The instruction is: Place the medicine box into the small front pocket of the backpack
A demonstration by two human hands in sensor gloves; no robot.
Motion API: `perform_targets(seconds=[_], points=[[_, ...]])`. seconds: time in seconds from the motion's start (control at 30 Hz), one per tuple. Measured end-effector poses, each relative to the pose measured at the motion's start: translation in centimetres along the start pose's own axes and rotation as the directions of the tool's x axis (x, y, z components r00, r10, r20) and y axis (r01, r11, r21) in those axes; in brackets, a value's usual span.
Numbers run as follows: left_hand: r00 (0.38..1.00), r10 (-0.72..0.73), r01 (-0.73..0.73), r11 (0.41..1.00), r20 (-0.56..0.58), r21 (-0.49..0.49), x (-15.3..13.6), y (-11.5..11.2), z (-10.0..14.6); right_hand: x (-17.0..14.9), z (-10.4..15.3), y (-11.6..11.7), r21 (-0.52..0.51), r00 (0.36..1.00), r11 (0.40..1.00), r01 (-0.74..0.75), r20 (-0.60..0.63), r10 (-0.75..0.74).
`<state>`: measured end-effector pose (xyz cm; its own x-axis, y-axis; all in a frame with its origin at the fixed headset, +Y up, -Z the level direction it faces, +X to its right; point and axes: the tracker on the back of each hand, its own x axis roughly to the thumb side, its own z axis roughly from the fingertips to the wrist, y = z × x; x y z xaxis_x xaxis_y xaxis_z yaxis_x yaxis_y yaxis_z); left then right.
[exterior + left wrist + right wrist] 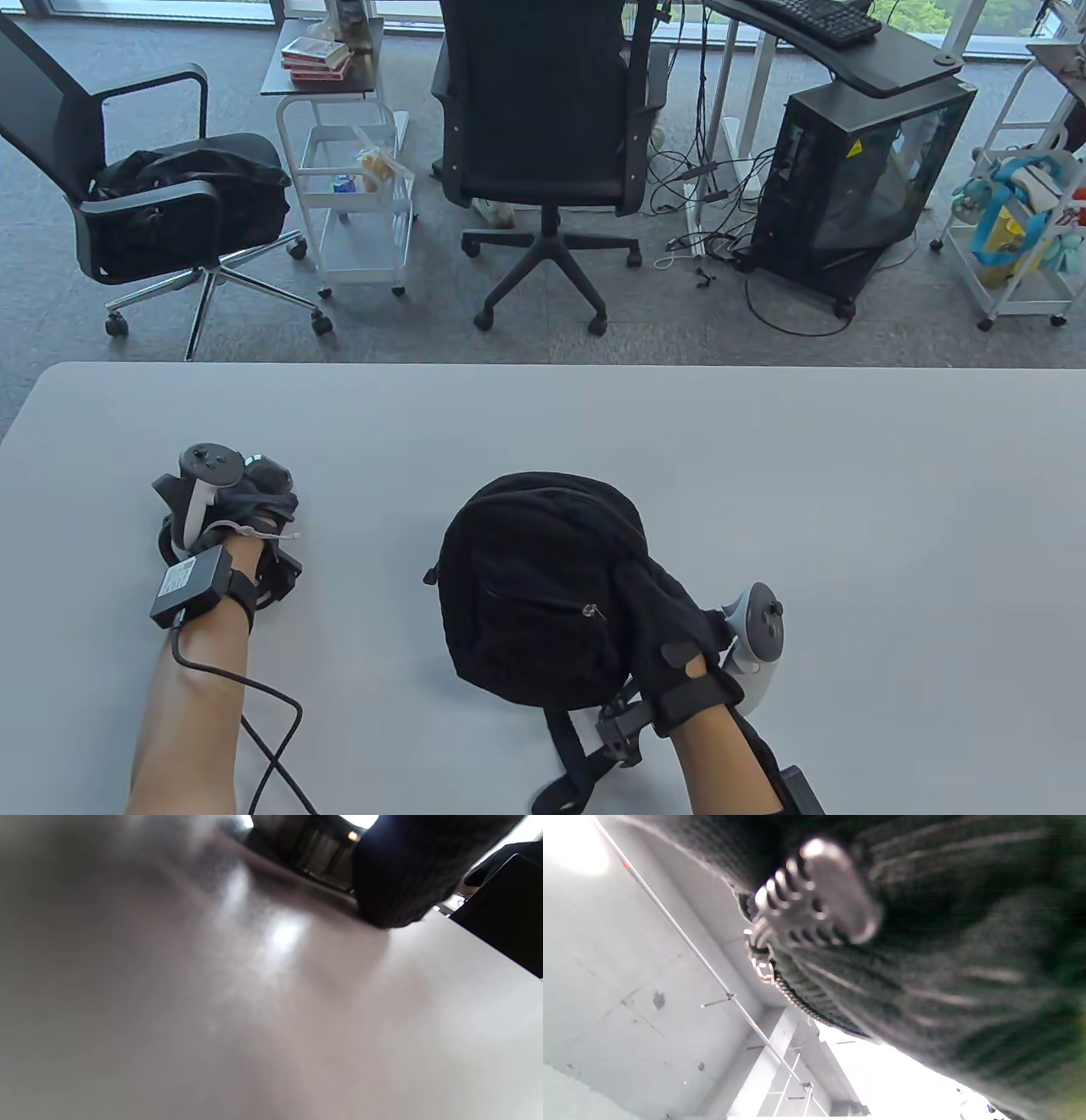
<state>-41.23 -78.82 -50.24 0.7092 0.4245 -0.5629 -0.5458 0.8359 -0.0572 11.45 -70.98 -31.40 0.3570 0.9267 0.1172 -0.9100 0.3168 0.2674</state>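
Observation:
A black backpack lies on the grey table, front side up. Its small front pocket has a zipper line with a metal pull; the pull also shows close up and blurred in the right wrist view. My right hand rests flat on the backpack's right side, just right of the pull, and grips nothing. My left hand rests on the table to the left, apart from the backpack, with nothing seen in it. One of its fingertips touches the table. No medicine box is in view.
The backpack's straps trail toward the table's near edge. A cable runs from my left wrist along the table. Beyond the far edge stand office chairs, a white cart and a computer tower.

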Motion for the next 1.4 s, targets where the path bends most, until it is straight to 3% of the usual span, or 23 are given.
perform_targets(seconds=[0.1, 0.4, 0.53, 0.6, 0.73, 0.87, 0.93, 1.13, 1.23, 1.4], points=[[1.000, -0.002, 0.001, 1.000, 0.031, 0.023, 0.5, 0.2, -0.1, -0.3, 0.1, 0.3, 0.007, 1.000, 1.000, -0.009, -0.016, 0.009], [0.973, -0.227, 0.220, 0.969, 0.049, 0.113, 2.5, 0.7, 1.3, -0.3, 0.2, 0.3, -0.020, 0.999, 0.999, -0.032, -0.014, 0.032], [0.962, -0.272, 0.272, 0.962, 0.035, 0.013, 2.6, 0.7, 2.0, -0.3, 0.3, 0.1, -0.042, 0.999, 0.999, -0.035, -0.012, 0.034], [0.968, -0.250, 0.252, 0.963, 0.030, -0.096, 2.6, 0.8, 2.4, -0.3, 0.3, 0.0, -0.050, 0.999, 0.998, -0.032, -0.015, 0.032], [0.978, -0.192, 0.193, 0.981, 0.080, -0.012, 2.5, 1.8, 3.8, -0.2, 0.4, 0.0, -0.062, 0.999, 0.998, -0.030, -0.013, 0.029], [0.987, -0.075, 0.080, 0.996, 0.140, -0.028, 2.1, 2.2, 5.6, -0.4, 0.5, 0.0, -0.068, 1.000, 0.998, 0.008, -0.019, -0.009], [0.986, 0.018, -0.006, 0.997, 0.163, -0.076, 1.8, 2.3, 6.7, -0.5, 0.6, 0.1, -0.074, 0.999, 0.997, 0.032, -0.021, -0.034], [0.946, 0.166, -0.154, 0.986, 0.278, -0.065, 2.4, 3.4, 11.3, -0.5, 0.8, 0.1, -0.101, 1.000, 0.995, 0.008, -0.017, -0.009], [0.881, 0.327, -0.301, 0.945, 0.343, -0.127, 3.2, 3.3, 14.5, -0.6, 1.0, 0.2, -0.122, 1.000, 0.993, 0.007, -0.021, -0.010], [0.773, 0.354, -0.326, 0.934, 0.527, -0.148, 5.8, 2.3, 20.8, -0.7, 1.2, 0.2, -0.135, 1.000, 0.991, -0.007, -0.020, 0.005]])
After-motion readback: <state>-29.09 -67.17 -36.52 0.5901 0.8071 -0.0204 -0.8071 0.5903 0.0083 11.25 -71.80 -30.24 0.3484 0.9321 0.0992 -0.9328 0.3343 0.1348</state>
